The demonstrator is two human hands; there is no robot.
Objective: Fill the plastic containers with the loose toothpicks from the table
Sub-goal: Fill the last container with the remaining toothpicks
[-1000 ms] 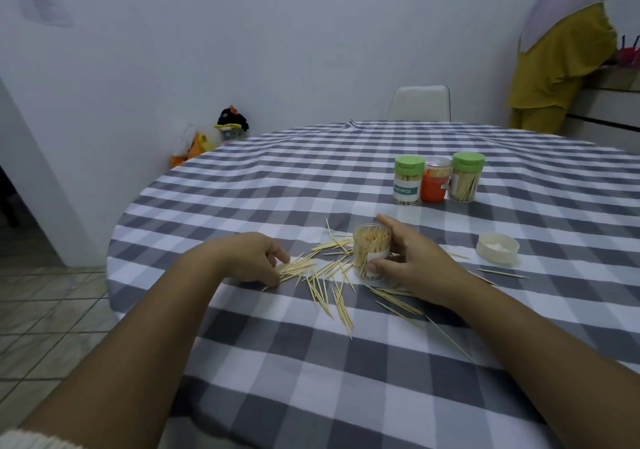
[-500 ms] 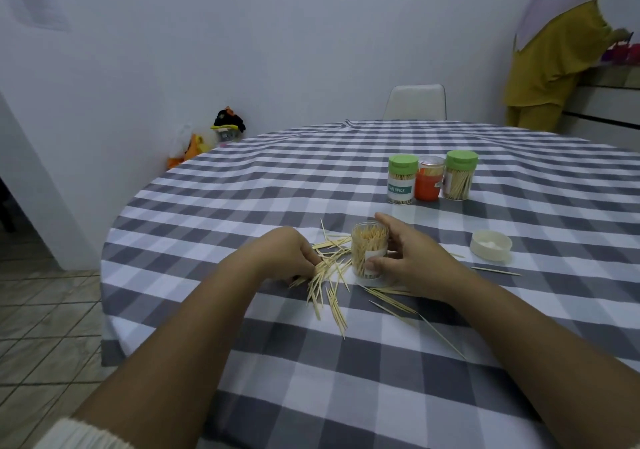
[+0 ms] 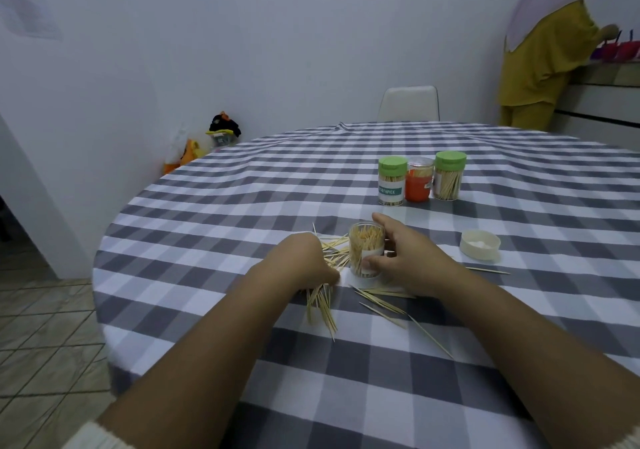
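An open clear plastic container (image 3: 365, 246), nearly full of toothpicks, stands upright on the checked tablecloth (image 3: 242, 206). My right hand (image 3: 405, 258) grips it from the right side. Loose toothpicks (image 3: 322, 305) lie scattered left of and in front of the container. My left hand (image 3: 304, 263) rests on that pile with its fingers curled down over the toothpicks; the fingertips are hidden. Further back stand two green-lidded containers (image 3: 391, 182) (image 3: 449, 175) and an orange one (image 3: 419, 180), all with toothpicks inside.
A white lid (image 3: 480, 243) lies upside down to the right, with a single toothpick (image 3: 488, 270) near it. A white chair (image 3: 408, 104) stands behind the table. A person in yellow (image 3: 540, 57) stands at a counter at the far right. The table edge curves at the left.
My left hand has moved right across the pile toward the container, sweeping toothpicks together. My right hand has kept hold of the container.
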